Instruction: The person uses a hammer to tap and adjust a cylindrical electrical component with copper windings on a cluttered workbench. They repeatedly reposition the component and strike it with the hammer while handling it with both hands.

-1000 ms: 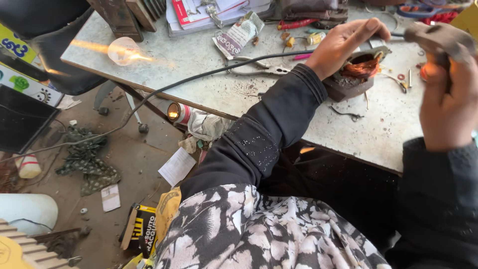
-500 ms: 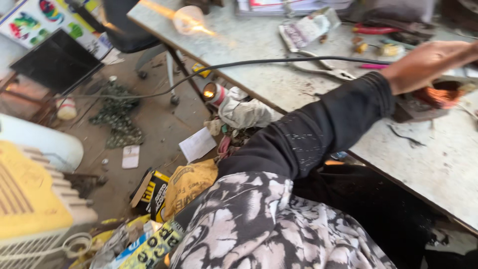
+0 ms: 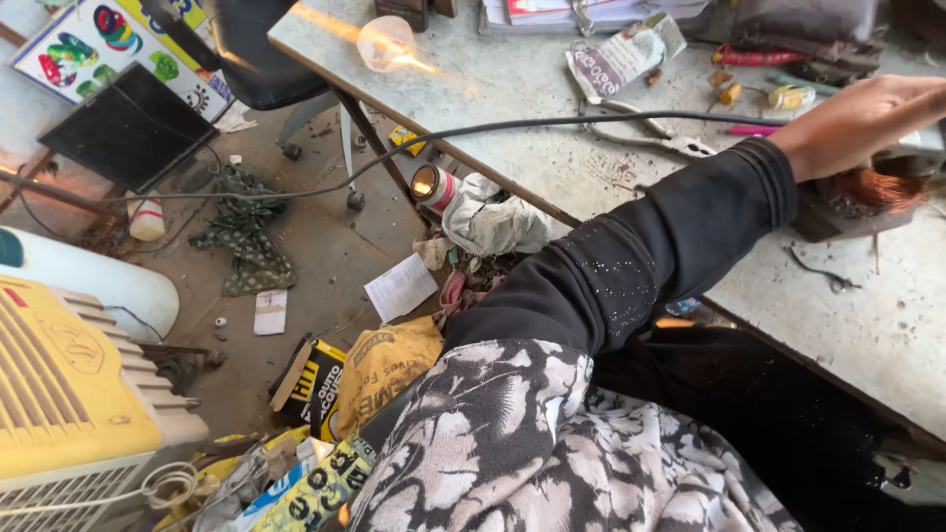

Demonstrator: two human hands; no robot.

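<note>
The view has swung left toward the floor — the right hand is gone, the left hand nears the frame's right edge.

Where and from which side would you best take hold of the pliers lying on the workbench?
Grip the pliers by both handles, near the middle of the tool, coming from above. They lie flat on the table, handles splayed toward the crumpled paper, with the black cable close beside them, so a sideways approach looks likely to snag.

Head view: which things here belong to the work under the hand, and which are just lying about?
In hand:
left hand reaching over the copper-wound coil
dark block under the coil

Lying about:
pliers and black cable on the table
crumpled paper packet
yellow cooler and green rag on the floor
</note>
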